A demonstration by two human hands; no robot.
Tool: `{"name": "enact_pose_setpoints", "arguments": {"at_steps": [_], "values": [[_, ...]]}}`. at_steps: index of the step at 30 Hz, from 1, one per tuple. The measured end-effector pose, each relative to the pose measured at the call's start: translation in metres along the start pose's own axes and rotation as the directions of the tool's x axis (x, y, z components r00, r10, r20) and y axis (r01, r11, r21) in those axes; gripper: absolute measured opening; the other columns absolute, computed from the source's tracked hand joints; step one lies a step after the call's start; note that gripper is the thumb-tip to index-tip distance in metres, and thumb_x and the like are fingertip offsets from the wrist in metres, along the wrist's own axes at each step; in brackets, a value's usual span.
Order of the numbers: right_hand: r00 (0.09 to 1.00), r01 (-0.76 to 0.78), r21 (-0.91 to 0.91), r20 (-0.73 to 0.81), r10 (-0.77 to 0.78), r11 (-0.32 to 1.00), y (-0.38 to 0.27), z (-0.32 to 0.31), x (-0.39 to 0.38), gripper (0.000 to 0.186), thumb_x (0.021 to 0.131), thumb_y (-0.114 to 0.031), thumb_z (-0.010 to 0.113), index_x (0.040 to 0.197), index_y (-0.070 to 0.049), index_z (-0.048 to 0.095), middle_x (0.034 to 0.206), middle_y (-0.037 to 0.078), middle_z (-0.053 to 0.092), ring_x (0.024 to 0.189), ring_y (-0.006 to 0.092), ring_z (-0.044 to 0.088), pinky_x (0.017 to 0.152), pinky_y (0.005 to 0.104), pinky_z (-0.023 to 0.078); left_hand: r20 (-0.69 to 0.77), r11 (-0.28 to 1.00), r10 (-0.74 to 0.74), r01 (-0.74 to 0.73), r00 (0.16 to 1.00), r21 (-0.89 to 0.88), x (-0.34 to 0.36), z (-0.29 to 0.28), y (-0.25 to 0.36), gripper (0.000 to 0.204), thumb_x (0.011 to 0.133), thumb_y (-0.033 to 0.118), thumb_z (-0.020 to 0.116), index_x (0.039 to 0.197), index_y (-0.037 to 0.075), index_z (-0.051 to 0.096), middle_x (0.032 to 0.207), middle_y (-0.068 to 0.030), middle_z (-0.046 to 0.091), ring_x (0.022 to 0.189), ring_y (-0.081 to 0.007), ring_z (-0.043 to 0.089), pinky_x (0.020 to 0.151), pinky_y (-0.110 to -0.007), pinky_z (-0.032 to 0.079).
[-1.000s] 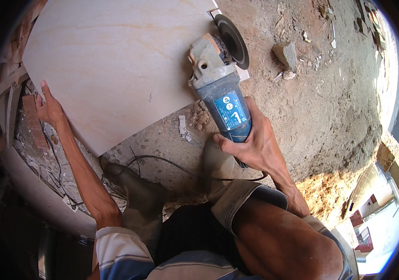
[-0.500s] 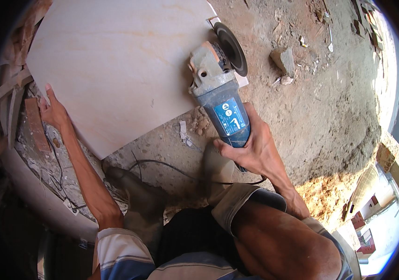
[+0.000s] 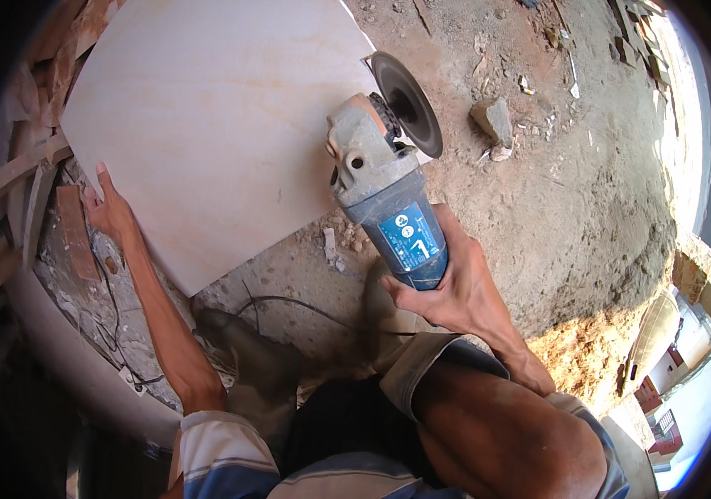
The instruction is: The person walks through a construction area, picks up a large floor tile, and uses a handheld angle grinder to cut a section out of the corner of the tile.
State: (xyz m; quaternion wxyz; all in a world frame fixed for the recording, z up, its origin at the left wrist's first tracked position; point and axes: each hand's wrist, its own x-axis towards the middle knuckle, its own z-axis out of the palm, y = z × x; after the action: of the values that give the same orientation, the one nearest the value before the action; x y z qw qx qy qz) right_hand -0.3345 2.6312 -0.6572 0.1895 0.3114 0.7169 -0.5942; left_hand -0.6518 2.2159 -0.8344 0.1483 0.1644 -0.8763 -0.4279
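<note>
My right hand (image 3: 465, 283) is wrapped round the blue body of an angle grinder (image 3: 409, 237). Its dark cutting disc (image 3: 406, 104) stands on edge along the right side of a large pale tile (image 3: 206, 133); the disc's lower rim overlaps that side, and I cannot tell whether it spins. The grinder's grey metal head lies over the tile surface. On the opposite side, my left hand (image 3: 113, 212) holds the tile's left edge, one digit stretched up along it and the others partly hidden. A black cable (image 3: 309, 308) runs across the ground near the grinder's back end.
Broken wood pieces (image 3: 35, 187) crowd the left, beside a reddish-brown strip (image 3: 77, 233). A stone (image 3: 493, 121) and pale chips lie on the dirt ground (image 3: 571, 216) to the right. My boot (image 3: 260, 358) is close to the tile's near corner.
The grinder has come slightly nearer to me along the tile's right side. My left hand keeps its place at the tile's edge. The whole view has shifted a little.
</note>
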Motion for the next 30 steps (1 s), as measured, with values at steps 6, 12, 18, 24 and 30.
{"name": "enact_pose_setpoints", "arguments": {"at_steps": [6,12,18,24,30], "values": [[0.996,0.073,0.001,-0.042,-0.073,0.997,-0.019,-0.009,-0.005,0.070,0.072,-0.027,0.091,0.128,-0.001,0.059,0.099,0.009,0.068,0.088,0.0181,0.067,0.082,0.0356,0.056,-0.030,0.993,-0.038,0.041,0.999,0.114,-0.029,-0.012,0.032,0.080,0.091,0.055,0.084,0.123,-0.016,0.066,0.113,-0.0231,0.075,0.095,-0.0268,0.074,0.080,-0.037,0.062],[0.963,0.155,0.060,-0.232,-0.137,0.986,-0.038,-0.030,-0.005,0.072,0.074,-0.028,0.089,0.130,0.004,0.057,0.104,0.014,0.071,0.087,0.0211,0.070,0.081,0.0365,0.058,-0.114,0.957,-0.291,0.287,0.950,-0.049,-0.082,-0.026,0.017,0.103,0.090,0.059,0.082,0.148,-0.015,0.040,0.128,-0.0318,0.065,0.104,-0.0345,0.072,0.088,-0.042,0.064],[0.903,0.129,0.165,-0.427,-0.047,0.978,-0.040,-0.054,-0.006,0.071,0.077,-0.025,0.089,0.132,0.004,0.057,0.091,0.009,0.070,0.069,0.0182,0.071,0.064,0.0303,0.059,-0.018,0.761,-0.622,0.600,0.782,-0.246,-0.168,-0.027,0.028,0.109,0.090,0.059,0.083,0.152,-0.013,0.029,0.141,-0.0286,0.058,0.119,-0.0326,0.067,0.096,-0.043,0.063],[0.854,0.199,0.126,-0.510,-0.108,0.972,-0.051,-0.062,-0.006,0.066,0.081,-0.028,0.088,0.131,0.004,0.060,0.090,0.011,0.071,0.070,0.0193,0.073,0.064,0.0317,0.060,0.166,0.668,-0.677,0.693,0.718,-0.271,-0.224,-0.037,0.000,0.107,0.091,0.059,0.083,0.150,-0.013,0.030,0.149,-0.0265,0.054,0.128,-0.0309,0.063,0.101,-0.045,0.059],[0.832,0.260,0.092,-0.527,-0.174,0.961,-0.048,-0.061,-0.013,0.062,0.080,-0.038,0.089,0.117,0.002,0.059,0.083,0.010,0.067,0.064,0.0194,0.071,0.059,0.0329,0.058,0.241,0.601,-0.726,0.764,0.644,-0.232,-0.267,-0.042,0.051,0.109,0.091,0.055,0.084,0.153,-0.009,0.021,0.153,-0.0247,0.049,0.132,-0.0345,0.060,0.104,-0.057,0.059]]}}
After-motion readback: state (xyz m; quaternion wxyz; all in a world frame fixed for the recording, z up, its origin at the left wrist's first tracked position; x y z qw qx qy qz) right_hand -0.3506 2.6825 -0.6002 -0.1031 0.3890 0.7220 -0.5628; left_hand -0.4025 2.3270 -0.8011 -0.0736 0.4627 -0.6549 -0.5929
